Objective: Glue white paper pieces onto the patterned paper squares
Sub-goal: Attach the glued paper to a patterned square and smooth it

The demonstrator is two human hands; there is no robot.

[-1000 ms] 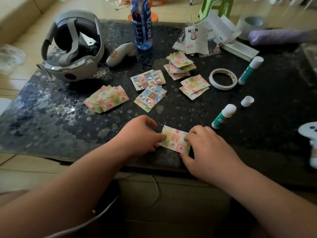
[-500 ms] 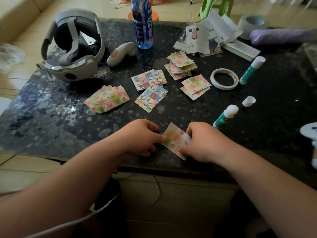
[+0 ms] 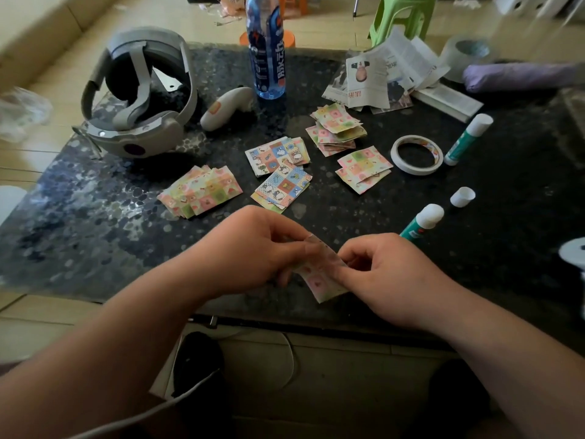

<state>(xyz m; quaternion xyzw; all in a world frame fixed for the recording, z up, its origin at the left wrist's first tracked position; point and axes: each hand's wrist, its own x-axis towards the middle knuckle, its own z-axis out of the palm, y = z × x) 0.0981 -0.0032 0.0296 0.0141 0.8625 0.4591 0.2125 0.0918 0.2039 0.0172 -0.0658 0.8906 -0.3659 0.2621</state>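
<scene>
Pastel patterned square: held off the table between both hands, tilted, with its far corner at the left fingertips and its near end hanging below the right thumb.
Left hand: fingers curled, thumb and forefinger pinching the square's far left edge.
Right hand: fingers curled, thumb pressed on the square's right side, gripping it.
White paper piece: fingers and blur cover the square, so I cannot tell whether one is on it.
Dark speckled table: under both hands, its near edge just below the wrists.
Near glue stick: just beyond the right knuckles, white end pointing away from them.
Loose white cap: a little past that stick, apart from it.
Tape ring and far glue stick: side by side, well beyond the right fingers.
Pink-green stack: beyond the left fingers, to their left.
Blue cartoon stacks: straight beyond the left fingertips.
Headset, controller, bottle: farthest from the left fingers, along the table's back.
</scene>
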